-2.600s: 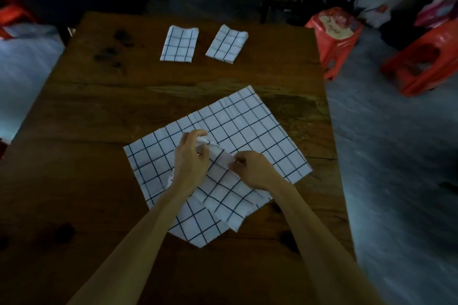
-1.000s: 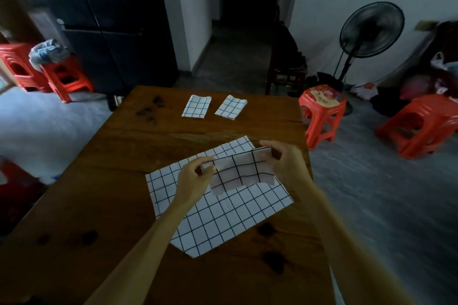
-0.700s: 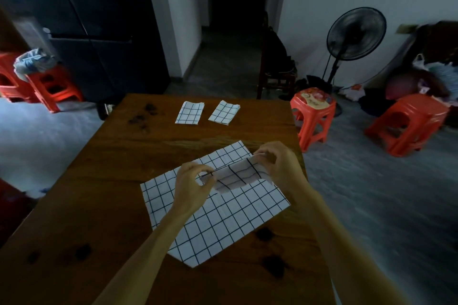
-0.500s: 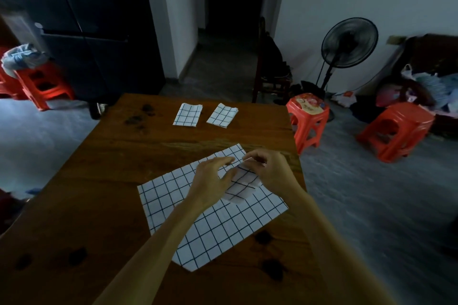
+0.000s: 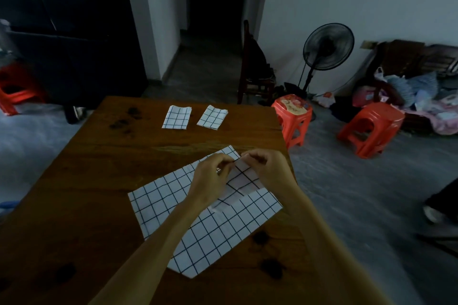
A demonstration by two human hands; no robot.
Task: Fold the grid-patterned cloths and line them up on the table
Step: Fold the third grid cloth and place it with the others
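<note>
On the table [image 5: 81, 181], a flat grid cloth [image 5: 173, 205] lies at centre; two folded cloths [image 5: 176, 117] sit at twelve o'clock. A small cloth [image 5: 241, 181], judged light and limp, is pinched at its top edge by left hand [image 5: 210, 178] and right hand [image 5: 267, 168].

Both hands' fingers [image 5: 224, 169] pinching a folded grid cloth [image 5: 241, 182] above a spread cloth [image 5: 173, 203].

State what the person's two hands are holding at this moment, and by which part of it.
Both the left hand and the right hand pinch a partly folded grid cloth along its top edge, above the flat cloth.
</note>
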